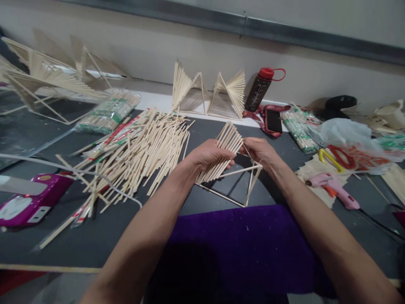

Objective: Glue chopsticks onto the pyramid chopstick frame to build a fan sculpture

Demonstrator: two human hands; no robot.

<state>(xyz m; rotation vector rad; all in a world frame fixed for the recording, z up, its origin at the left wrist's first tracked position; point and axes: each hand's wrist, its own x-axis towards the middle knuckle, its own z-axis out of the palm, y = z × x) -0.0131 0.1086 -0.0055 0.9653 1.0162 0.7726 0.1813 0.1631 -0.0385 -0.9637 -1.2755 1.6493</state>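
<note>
Between my hands is a wooden stick model [218, 169], a fan of slanted sticks joined to an open frame of thin rods. My left hand [215, 155] is closed on the fan, its thumb lying across the sticks. My right hand [257, 150] pinches the model's far right edge near the ends of the sticks; its fingertips are partly hidden. The frame's lower corner reaches down close to the purple cloth [240, 249]. Left of my hands, a large loose pile of wooden chopsticks [148, 152] covers the table.
Two finished-looking stick models [226, 95] stand by the wall beside a dark bottle [258, 90] and a phone [272, 121]. At right lie a pink glue gun [337, 190], yellow-handled scissors [329, 160] and a plastic bag [348, 139]. A magenta power strip [38, 198] is at left.
</note>
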